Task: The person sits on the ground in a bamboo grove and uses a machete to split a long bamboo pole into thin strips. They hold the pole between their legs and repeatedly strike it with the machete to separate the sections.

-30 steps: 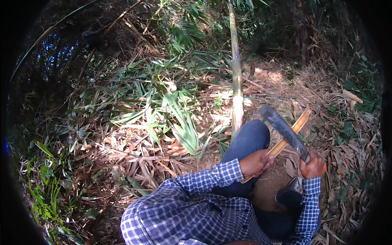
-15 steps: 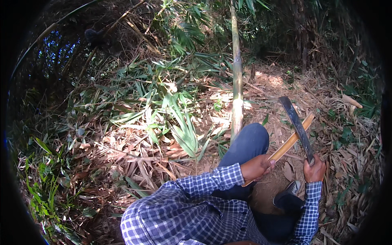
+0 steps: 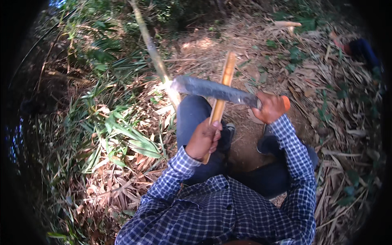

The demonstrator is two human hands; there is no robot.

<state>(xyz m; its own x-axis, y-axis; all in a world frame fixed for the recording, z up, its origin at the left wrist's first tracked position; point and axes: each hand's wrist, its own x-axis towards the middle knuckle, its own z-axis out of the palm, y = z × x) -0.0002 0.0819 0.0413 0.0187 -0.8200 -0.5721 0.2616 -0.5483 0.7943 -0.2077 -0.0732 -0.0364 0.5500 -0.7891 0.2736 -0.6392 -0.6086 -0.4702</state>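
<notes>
My left hand (image 3: 203, 140) is wrapped round the lower part of a split bamboo strip (image 3: 219, 109), its pale hollow inner side showing. The strip slants up and away from me, over the ground beyond my knee. In my right hand (image 3: 270, 108) is a machete (image 3: 212, 88), gripped by its handle, whose orange end (image 3: 286, 103) sticks out behind the fist. Its dark, broad blade points left and crosses in front of the strip at mid-length. Whether the edge bites into the bamboo I cannot tell.
A long bamboo pole (image 3: 152, 51) rises beyond my bent left knee (image 3: 191, 114). Cut green leaves (image 3: 132, 136) lie to the left, dry leaf litter (image 3: 339, 143) to the right. A short pale bamboo piece (image 3: 287, 23) and a dark blue object (image 3: 364, 53) are at the far right.
The view has swung right. The machete has turned from pointing up and away to nearly level, pointing left across the strip. The strip stands steeper now, still in my left hand.
</notes>
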